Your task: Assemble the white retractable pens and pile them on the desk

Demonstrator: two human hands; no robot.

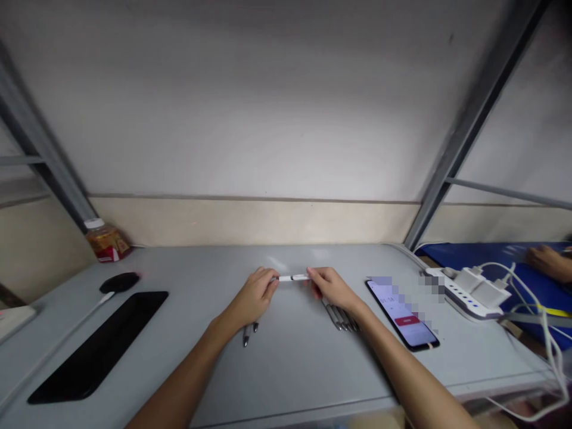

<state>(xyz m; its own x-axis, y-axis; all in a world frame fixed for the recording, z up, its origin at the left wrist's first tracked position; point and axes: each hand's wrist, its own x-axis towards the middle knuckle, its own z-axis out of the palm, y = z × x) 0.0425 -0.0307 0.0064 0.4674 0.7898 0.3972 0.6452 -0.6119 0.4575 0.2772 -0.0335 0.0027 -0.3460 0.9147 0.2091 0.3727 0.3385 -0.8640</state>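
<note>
Fingers of the left hand pinch one end of a slim white pen in the head view, and those of the right hand are closed on its other end. The pen lies crosswise between the two hands, nearly level, with a dark band around its middle, above the central part of the grey bench; whether it touches the surface I cannot tell.

Beside the right wrist, several grey pens lie side by side, tips toward the near edge, partly hidden by the hand and forearm; their exact number is unclear. Two dark pen tips show just right of the left wrist, the rest of them covered.

Farther right, a smartphone lies with its screen lit, and beyond it sits a white power strip with white chargers plugged in and white cables looping down. On the left lies a long black slab-shaped device, with a round black object just beyond it, the end of a white cable meeting it. A white-capped bottle stands tilted-looking in the far left corner. At far right, another person's hand rests over a blue surface.
</note>
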